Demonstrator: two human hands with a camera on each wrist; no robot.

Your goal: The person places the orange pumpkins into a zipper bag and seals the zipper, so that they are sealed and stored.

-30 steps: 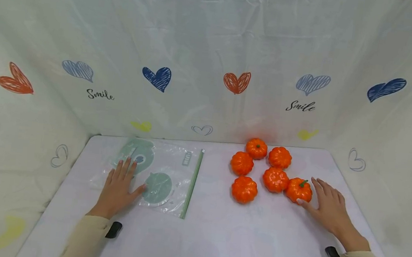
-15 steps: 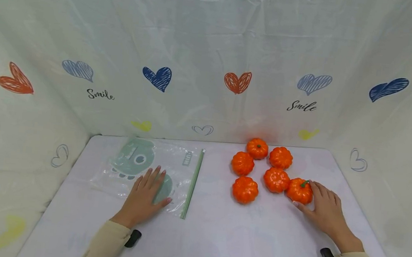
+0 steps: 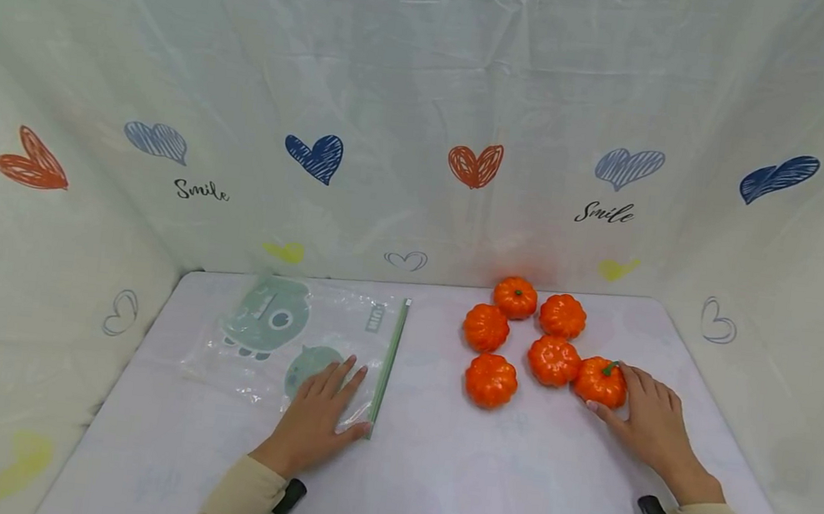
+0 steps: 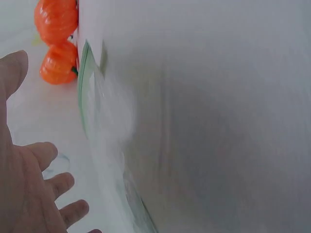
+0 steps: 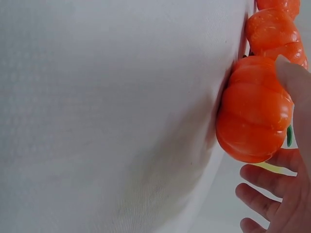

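A clear zip bag (image 3: 276,335) printed with green figures lies flat on the left of the white table (image 3: 471,481). My left hand (image 3: 332,404) rests flat on the bag's near right corner with straight fingers, its thumb by the green zip strip (image 3: 389,363). Several orange toy pumpkins are clustered at the right. The nearest one (image 3: 601,382) has a green stem. My right hand (image 3: 630,401) lies against it, thumb touching its front and fingers spread along its right side. The right wrist view shows that pumpkin (image 5: 252,116) between thumb and loose fingers (image 5: 262,194).
A pale cloth backdrop (image 3: 426,124) printed with hearts and "Smile" closes in the back and both sides of the table. More pumpkins (image 3: 491,380) (image 3: 515,297) sit left of and behind the touched one. The left wrist view shows the bag's zip edge (image 4: 85,97) and two pumpkins (image 4: 58,68).
My left hand has slid right and nearer across the bag, from its middle to its zip-side corner. My right hand has edged up against the stemmed pumpkin. The pumpkins have stayed put.
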